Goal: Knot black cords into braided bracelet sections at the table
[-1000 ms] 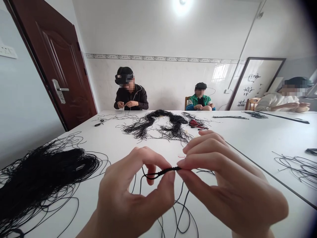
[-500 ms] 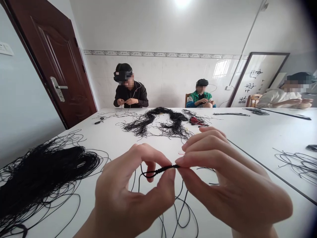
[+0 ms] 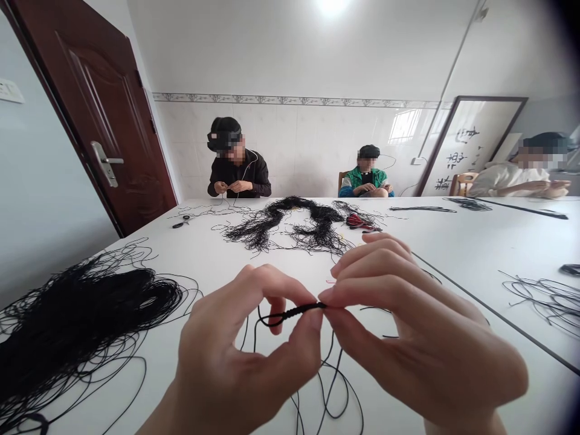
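Pinching one knotted black cord (image 3: 294,313)

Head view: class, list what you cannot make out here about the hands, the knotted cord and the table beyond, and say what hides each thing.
Head view, the only view:
Knotted black cord: one end is hidden inside the pinch of the right hand; the individual knots are too small to read.
Red object: too small and too tangled among cords to name.
Black cord heap: cut off by the left edge.
Far person's hands: too small to show what they hold.
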### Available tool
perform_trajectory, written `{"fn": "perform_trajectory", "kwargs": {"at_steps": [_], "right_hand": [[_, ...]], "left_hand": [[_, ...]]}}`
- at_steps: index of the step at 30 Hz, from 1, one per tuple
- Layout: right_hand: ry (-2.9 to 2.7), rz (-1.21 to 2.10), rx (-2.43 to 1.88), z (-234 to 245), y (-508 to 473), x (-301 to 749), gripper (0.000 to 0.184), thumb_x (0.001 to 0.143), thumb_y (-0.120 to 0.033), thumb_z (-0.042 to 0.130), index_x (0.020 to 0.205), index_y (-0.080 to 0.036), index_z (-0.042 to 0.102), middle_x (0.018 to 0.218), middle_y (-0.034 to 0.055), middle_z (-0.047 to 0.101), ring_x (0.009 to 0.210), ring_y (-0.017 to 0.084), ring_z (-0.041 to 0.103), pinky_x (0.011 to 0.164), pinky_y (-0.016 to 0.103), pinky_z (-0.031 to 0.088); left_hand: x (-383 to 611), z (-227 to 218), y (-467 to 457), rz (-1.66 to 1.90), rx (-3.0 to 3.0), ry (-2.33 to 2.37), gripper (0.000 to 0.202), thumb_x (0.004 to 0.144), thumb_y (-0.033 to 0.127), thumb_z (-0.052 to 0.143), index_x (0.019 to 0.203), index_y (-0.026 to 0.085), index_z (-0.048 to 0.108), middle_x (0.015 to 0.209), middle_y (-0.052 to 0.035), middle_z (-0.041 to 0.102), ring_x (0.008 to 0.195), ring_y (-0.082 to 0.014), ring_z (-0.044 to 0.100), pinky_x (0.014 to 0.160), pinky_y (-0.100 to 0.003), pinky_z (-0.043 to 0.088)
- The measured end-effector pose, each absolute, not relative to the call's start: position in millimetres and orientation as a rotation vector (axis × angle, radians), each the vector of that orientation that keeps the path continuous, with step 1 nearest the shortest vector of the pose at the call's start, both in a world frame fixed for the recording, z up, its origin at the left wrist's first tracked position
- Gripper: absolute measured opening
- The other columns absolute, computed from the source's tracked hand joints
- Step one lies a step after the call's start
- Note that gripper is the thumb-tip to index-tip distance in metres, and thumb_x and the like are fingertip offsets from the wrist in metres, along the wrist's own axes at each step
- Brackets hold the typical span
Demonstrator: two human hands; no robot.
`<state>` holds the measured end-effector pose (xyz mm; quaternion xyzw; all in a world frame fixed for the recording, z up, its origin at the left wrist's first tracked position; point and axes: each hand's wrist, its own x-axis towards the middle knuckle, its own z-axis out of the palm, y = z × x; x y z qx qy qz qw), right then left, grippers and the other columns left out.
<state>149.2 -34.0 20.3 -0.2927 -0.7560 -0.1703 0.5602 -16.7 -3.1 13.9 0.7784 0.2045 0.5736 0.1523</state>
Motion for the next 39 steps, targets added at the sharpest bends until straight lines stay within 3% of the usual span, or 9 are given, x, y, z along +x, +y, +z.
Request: {"fn": "perform_trajectory", "kwargs": {"at_steps": [20, 28, 39], "right_hand": [[-1.79, -0.405, -0.688, 16.6, -32.0, 149.1, 0.012, 0.085, -0.001, 0.063, 0.084, -0.012, 0.061, 0.073, -0.0008, 0.062, 0.07, 0.01, 0.058, 0.074, 0.038, 0.046], [-1.749, -0.391, -0.694, 19.5, -34.6, 147.6, 0.014, 0.084, -0.001, 0.062, 0.084, -0.015, 0.061, 0.072, -0.0007, 0.063, 0.071, 0.011, 0.059, 0.07, 0.037, 0.046], [-1.73, -0.391, -0.693, 17.9, -33.1, 145.5, 0.011, 0.085, -0.005, 0.065, 0.084, -0.015, 0.061, 0.071, -0.0015, 0.063, 0.07, 0.011, 0.059, 0.072, 0.038, 0.046]], "left_hand": [[-17.3, 17.2, -1.7, 1.629, 2.295, 0.665, 0.017, 0.079, 0.011, 0.061, 0.079, 0.027, 0.061, 0.067, 0.0149, 0.067, 0.06, -0.0028, 0.059, 0.061, -0.008, 0.05], [-17.7, 16.9, -0.7, 1.603, 2.138, 0.656, 0.019, 0.082, 0.012, 0.059, 0.072, 0.027, 0.065, 0.057, 0.0136, 0.062, 0.051, -0.0007, 0.054, 0.052, 0.0, 0.044], [-14.8, 18.1, -4.3, 1.562, 2.029, 0.661, 0.02, 0.08, 0.013, 0.059, 0.067, 0.027, 0.065, 0.053, 0.0127, 0.058, 0.046, -0.0014, 0.051, 0.048, -0.003, 0.043]]}}
